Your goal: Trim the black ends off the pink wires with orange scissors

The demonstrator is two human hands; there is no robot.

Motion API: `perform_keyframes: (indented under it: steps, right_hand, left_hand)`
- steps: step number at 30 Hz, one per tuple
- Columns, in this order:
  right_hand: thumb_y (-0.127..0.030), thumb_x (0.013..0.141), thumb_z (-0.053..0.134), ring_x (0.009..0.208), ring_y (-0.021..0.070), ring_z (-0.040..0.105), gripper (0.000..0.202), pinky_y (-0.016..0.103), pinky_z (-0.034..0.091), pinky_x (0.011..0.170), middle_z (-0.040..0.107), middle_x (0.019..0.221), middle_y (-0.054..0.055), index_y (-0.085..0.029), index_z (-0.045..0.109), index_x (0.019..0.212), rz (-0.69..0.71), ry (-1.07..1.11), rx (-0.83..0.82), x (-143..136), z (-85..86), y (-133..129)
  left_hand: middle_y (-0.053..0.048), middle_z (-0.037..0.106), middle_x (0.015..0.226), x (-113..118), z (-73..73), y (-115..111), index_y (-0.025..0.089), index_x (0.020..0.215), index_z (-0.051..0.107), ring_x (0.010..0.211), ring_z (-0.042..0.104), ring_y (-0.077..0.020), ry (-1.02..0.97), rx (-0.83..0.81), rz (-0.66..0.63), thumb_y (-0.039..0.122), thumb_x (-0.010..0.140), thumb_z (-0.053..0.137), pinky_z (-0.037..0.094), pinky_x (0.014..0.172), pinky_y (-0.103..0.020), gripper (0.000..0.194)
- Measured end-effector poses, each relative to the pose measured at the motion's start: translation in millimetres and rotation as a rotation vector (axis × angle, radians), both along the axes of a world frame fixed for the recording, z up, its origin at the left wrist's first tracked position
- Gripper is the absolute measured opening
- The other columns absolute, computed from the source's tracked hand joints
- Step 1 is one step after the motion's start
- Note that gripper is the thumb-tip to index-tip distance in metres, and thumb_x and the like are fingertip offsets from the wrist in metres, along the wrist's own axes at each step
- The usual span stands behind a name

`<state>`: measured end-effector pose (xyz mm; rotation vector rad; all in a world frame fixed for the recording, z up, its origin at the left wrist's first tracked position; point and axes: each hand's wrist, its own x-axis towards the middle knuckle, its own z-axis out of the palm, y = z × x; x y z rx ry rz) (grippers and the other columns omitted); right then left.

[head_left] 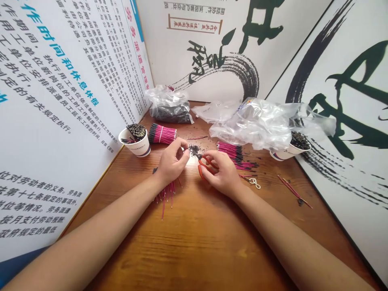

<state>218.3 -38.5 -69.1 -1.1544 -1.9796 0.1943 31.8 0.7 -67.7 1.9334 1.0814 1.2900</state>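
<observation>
My right hand (220, 171) is closed on the orange handles of a pair of scissors (203, 163), whose blades point left toward my other hand. My left hand (174, 159) is pinched, with thumb and index finger together at the blade tips; what it holds is too small to make out. Under and beside the left wrist lie loose red and black wires (166, 194). Small black scraps (195, 150) are heaped on the table just beyond the scissors. A bundle of pink wires with black ends (230, 151) lies behind my right hand.
Left, a paper cup (140, 148) of wires stands by a banded wire bundle (163, 134). Plastic bags (254, 123) lie at the back, near another cup (285, 153). White string (255, 183) and loose wires (292, 190) lie right. Printed panels (200, 48) enclose the wooden table (194, 242).
</observation>
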Motion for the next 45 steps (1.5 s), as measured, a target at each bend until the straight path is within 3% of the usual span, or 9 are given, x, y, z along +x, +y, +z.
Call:
perform_keyframes:
  steps: [7,45]
  right_hand:
    - [-0.025,0.086,0.061,0.077,0.0189,0.061,0.017,0.030,0.045,0.069,0.068,0.086,0.003,-0.023,0.057,0.102,-0.008,-0.004,-0.020,0.8,-3.2,-1.1]
    - [-0.027,0.087,0.060,0.078,0.0208,0.062,0.021,0.032,0.044,0.069,0.068,0.085,0.004,-0.021,0.059,0.107,-0.034,-0.071,-0.034,-1.0,-3.5,-0.5]
  left_hand:
    - [0.004,0.042,0.067,1.1,2.3,-0.4,0.018,0.082,0.046,0.057,0.038,-0.0090,-0.025,-0.014,-0.008,0.016,0.084,0.051,0.032,0.054,-0.024,0.005]
    - [0.003,0.043,0.070,0.4,2.2,1.6,0.019,0.080,0.046,0.060,0.038,-0.0099,-0.033,-0.029,-0.015,0.020,0.086,0.050,0.033,0.056,-0.024,0.007]
